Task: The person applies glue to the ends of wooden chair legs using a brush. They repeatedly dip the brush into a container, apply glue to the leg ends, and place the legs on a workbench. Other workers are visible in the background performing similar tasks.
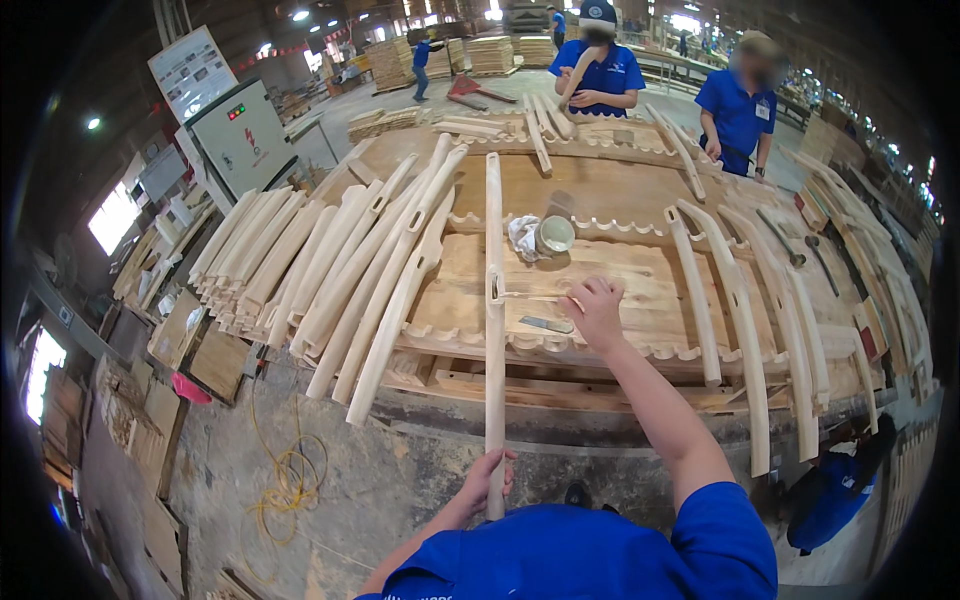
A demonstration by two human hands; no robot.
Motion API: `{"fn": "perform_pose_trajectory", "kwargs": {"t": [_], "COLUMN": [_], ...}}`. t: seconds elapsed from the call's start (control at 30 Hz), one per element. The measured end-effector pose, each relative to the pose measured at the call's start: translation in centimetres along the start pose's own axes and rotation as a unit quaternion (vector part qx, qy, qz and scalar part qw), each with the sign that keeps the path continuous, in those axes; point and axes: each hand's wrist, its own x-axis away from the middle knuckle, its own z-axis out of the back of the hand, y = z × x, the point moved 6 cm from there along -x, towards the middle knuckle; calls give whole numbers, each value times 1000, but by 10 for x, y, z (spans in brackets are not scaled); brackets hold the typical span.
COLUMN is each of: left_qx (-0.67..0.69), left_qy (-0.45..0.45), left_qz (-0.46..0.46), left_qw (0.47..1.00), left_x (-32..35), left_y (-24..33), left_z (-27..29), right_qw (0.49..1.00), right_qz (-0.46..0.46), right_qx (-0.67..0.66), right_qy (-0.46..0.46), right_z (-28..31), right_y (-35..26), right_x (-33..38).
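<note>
My left hand is wrapped round the near end of a long pale wooden chair-leg-like piece, which points away from me across the bench. My right hand pinches a thin light stick. The stick's far end reaches the oblong slot in the wooden piece. Just below the stick, a flat blade lies on the wooden bench top. A round greenish-white cup sits beyond my right hand, with a crumpled white cloth beside it.
Many similar wooden pieces lie stacked at the left, and others rest on scalloped rails at the right. Two co-workers in blue stand across the bench. A yellow hose coils on the floor near a grey electrical cabinet.
</note>
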Motion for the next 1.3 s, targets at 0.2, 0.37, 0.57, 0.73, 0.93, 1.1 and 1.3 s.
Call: {"fn": "perform_pose_trajectory", "kwargs": {"t": [0.2, 0.37, 0.57, 0.73, 0.93, 1.1, 1.3], "left_qx": [8, 11, 14, 5, 0, 4, 0], "left_qy": [-26, -16, -13, -5, -12, -23, -17], "left_qz": [4, 10, 12, 14, 12, 7, 4], "left_qw": [1000, 1000, 1000, 1000, 1000, 1000, 1000], "left_x": [0, 2, 1, 1, 1, 1, 2], "left_y": [3, 1, 3, 2, 3, 5, 7], "left_z": [-4, -6, -10, -7, -6, -7, -5], "right_qw": [999, 999, 999, 998, 998, 999, 1000], "right_qz": [-7, 20, -11, -33, -17, 4, 16], "right_qx": [17, 32, 20, 51, 55, 45, -6], "right_qy": [34, 3, 44, 31, 11, -3, -12], "right_z": [-3, -1, 10, -10, -17, -14, 0], "right_y": [-1, -12, -7, -12, -20, -22, -24], "right_x": [-6, 6, -10, -29, -21, -8, -5]}}
